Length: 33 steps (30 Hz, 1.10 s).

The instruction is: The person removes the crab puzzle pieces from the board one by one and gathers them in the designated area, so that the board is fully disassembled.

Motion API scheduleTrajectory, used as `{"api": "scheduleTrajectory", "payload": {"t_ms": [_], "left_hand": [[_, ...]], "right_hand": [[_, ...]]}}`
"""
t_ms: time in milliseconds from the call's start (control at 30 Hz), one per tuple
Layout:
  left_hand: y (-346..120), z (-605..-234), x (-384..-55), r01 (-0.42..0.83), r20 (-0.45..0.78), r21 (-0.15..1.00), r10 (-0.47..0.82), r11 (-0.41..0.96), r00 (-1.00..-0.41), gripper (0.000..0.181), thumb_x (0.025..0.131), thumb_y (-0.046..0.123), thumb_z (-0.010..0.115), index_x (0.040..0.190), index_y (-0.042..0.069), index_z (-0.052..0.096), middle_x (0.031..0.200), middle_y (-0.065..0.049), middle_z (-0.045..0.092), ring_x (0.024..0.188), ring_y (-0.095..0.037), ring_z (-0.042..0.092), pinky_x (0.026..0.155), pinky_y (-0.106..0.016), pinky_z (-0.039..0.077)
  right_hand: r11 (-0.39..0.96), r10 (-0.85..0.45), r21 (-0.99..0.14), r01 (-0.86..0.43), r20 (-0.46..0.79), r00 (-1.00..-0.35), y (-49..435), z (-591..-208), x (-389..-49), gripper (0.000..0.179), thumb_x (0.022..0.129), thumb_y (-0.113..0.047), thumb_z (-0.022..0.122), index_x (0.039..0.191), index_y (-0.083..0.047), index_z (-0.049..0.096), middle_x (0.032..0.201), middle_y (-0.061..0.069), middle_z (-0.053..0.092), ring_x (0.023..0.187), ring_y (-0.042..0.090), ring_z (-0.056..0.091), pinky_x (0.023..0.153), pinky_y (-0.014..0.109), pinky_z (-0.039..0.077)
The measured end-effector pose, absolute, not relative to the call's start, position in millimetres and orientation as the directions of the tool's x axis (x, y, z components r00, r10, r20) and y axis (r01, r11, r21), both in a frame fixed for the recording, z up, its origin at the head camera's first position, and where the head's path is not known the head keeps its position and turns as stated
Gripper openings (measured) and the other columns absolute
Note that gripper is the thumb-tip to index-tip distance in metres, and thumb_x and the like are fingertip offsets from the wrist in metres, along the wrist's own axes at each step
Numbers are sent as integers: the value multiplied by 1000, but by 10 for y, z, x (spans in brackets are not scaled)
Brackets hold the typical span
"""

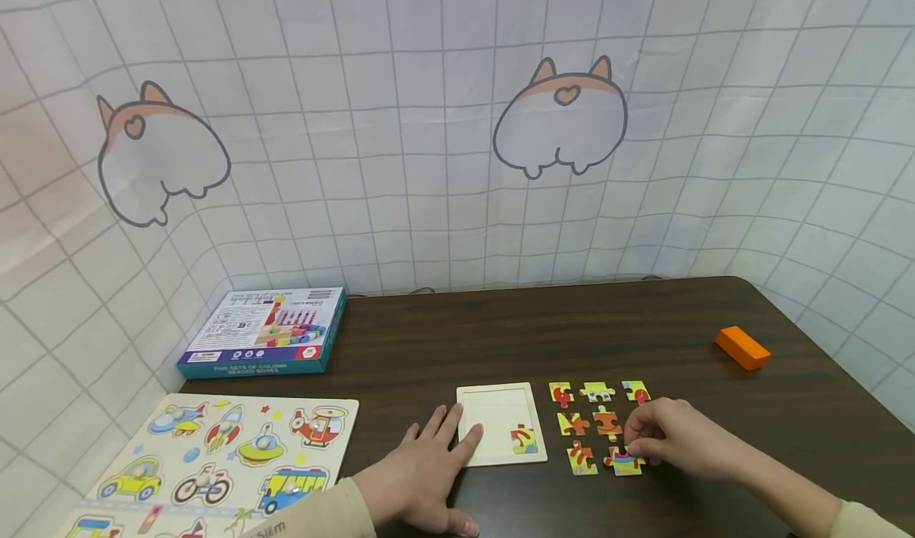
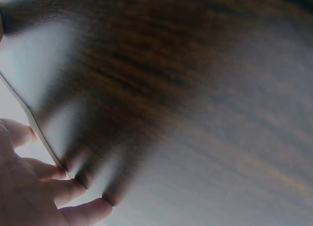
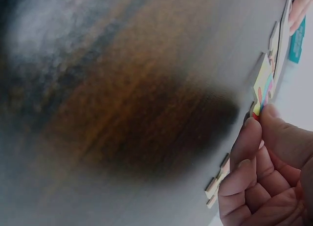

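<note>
With thumb and index finger my right hand (image 1: pixel 668 439) pinches a jigsaw piece (image 1: pixel 626 463) with a coloured rainbow-like stripe. The right wrist view shows that piece (image 3: pixel 264 86) tilted, its edge between the fingertips. Several other pieces, such as an orange-red one (image 1: pixel 608 423), lie in loose rows just beyond and left of this hand. My left hand (image 1: pixel 431 474) is spread flat, its fingers at the left edge of a pale wooden puzzle tray (image 1: pixel 493 452). One piece (image 1: pixel 524 439) sits in the tray's lower right corner.
At the left lies a wooden vehicle knob-puzzle board (image 1: pixel 236 407), with a teal-edged box (image 1: pixel 264 333) behind it. An orange block (image 1: pixel 743 348) is near the right edge of the dark table (image 1: pixel 429 331). A checked white curtain (image 1: pixel 429 125) hangs behind.
</note>
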<state>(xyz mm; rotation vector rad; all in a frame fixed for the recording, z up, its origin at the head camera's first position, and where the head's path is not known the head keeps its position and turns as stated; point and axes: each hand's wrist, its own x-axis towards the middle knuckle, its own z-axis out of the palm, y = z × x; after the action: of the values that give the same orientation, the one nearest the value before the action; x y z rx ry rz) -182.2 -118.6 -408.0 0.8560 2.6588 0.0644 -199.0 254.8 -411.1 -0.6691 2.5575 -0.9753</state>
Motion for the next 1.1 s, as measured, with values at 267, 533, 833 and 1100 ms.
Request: {"api": "scheduleTrajectory", "payload": {"t_ms": [267, 533, 833, 1100], "left_hand": [[-1190, -4092, -1827, 548, -320, 163, 570, 820, -757, 107, 76, 70, 75, 161, 22, 32, 169, -19, 21, 156, -42, 23, 112, -66, 36], [-1185, -4107, -1830, 545, -331, 163, 566, 822, -755, 107, 77, 70, 75, 161, 23, 31, 169, -19, 22, 156, -42, 23, 113, -66, 36], [-1183, -4104, -1825, 553, -309, 149, 570, 819, -761, 108, 75, 71, 76, 161, 22, 32, 169, -19, 22, 155, -42, 23, 112, -66, 36], [-1191, -4100, -1823, 555, -299, 158, 575, 817, -761, 108, 75, 71, 76, 161, 22, 32, 168, -20, 22, 155, -42, 24, 112, -66, 36]], "right_hand": [[673, -521, -667, -320, -121, -845, 2531, -4140, -1987, 9, 95, -14, 72, 87, -12, 67, 72, -9, 64, 63, 0, 55, 57, 24, 48], [686, -503, -657, -313, -118, -856, 2521, -4145, -1983, 7, 94, -13, 72, 89, -11, 68, 74, -8, 65, 64, 0, 54, 58, 23, 48], [677, -537, -633, -376, -75, -840, 2639, -4146, -1903, 24, 87, -24, 82, 98, -11, 66, 79, -12, 61, 69, -4, 53, 61, 22, 48], [662, -576, -617, -425, -57, -815, 2599, -4192, -1876, 28, 86, -26, 82, 101, -11, 63, 76, -14, 57, 66, -4, 50, 59, 22, 47]]}}
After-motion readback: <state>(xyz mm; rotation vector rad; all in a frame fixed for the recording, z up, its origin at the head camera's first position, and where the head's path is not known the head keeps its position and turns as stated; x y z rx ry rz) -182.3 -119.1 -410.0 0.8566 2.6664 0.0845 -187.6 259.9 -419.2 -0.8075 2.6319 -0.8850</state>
